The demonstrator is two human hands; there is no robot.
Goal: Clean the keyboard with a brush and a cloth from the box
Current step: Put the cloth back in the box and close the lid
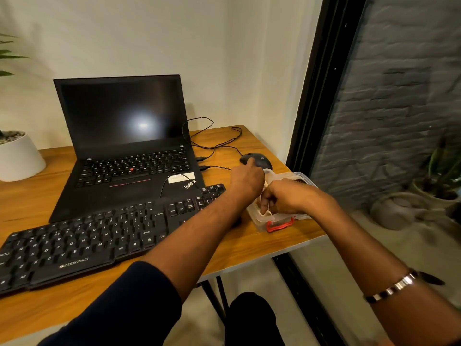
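Note:
A clear plastic box (303,178) with red latches (279,226) stands at the table's right edge. Both my hands are on it. My left hand (247,181) rests on the box's far-left side, forefinger stretched out toward the mouse. My right hand (284,198) curls over the box's near rim, fingers closed on the lid's edge. What lies inside the box is hidden; no brush or cloth shows. The black external keyboard (82,243) lies diagonally at the left, under my left forearm.
A black laptop (124,136) stands open behind the keyboard, cables trailing to a black mouse (259,158) just beyond the box. A white plant pot (17,156) sits at the far left. The wooden table (249,248) ends beside a glass pane on the right.

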